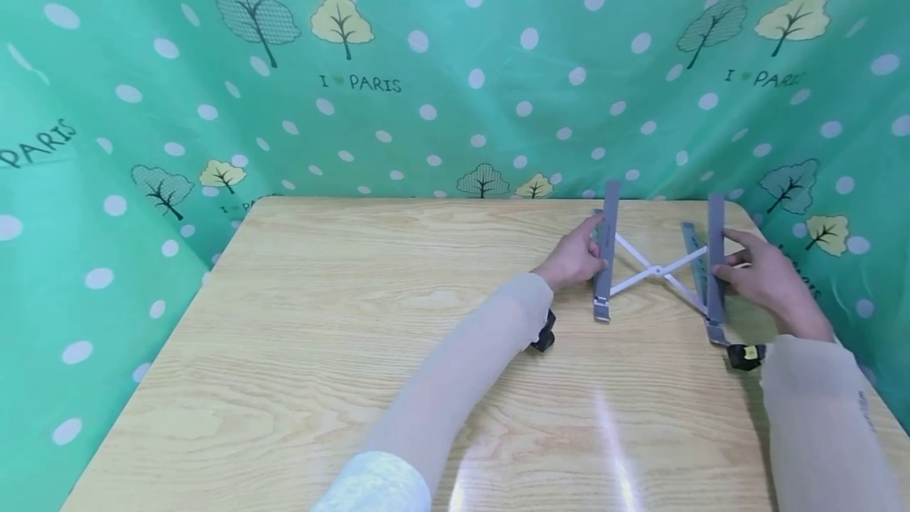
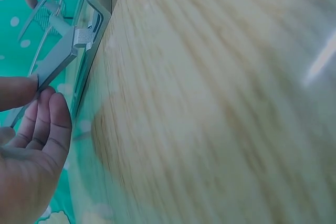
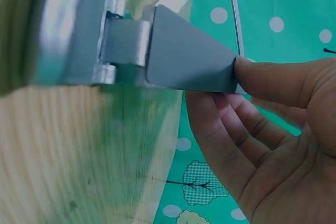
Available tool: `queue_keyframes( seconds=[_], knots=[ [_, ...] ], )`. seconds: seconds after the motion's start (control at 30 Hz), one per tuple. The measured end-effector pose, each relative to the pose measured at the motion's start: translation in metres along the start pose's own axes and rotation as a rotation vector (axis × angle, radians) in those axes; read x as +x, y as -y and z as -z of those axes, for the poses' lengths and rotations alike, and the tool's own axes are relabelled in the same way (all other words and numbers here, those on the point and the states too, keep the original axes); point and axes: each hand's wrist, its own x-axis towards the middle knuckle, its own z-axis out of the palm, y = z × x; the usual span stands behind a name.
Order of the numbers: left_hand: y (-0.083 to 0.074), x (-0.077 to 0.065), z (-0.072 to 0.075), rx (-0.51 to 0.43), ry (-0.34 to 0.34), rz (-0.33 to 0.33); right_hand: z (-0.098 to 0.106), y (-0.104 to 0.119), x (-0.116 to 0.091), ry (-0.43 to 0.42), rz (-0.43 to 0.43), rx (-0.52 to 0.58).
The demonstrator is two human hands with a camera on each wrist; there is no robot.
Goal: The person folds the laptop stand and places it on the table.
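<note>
Gray stand (image 1: 657,270) on table (image 1: 320,322), crossbars (image 1: 682,259) spread, rails (image 1: 716,235) raised.

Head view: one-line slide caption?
Left hand and right hand grip opposite sides of a gray X-braced stand on a wooden table, against a green dotted backdrop.

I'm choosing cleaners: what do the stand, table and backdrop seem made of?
Stand: probably metal, matte grey, with shiny edges at the hinge. Table: wood or laminate, glossy, with grain and bright reflections. Backdrop: fabric or plastic sheet, printed and softly wrinkled.

Green cloth (image 1: 455,46) — white-dotted, printed with trees (image 1: 252,6) — hangs behind a pale wood-grained table (image 1: 320,322) streaked with glare (image 1: 617,457).
</note>
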Motion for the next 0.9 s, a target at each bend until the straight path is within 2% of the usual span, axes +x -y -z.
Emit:
queue_keyframes(
  seconds=[0.33, 0.67, 0.9],
  knots=[
    [0.002, -0.002, 0.008, 0.011, 0.006, -0.012, -0.003, 0.007, 0.003, -0.013, 0.041, -0.009],
    [0.006, -0.008, 0.016, -0.016, 0.023, -0.013, -0.008, 0.007, 0.005, 0.004, 0.024, 0.004],
    [0.009, -0.008, 0.022, -0.008, 0.034, -0.032, -0.014, 0.012, 0.004, 0.011, 0.050, 0.013]
  ],
)
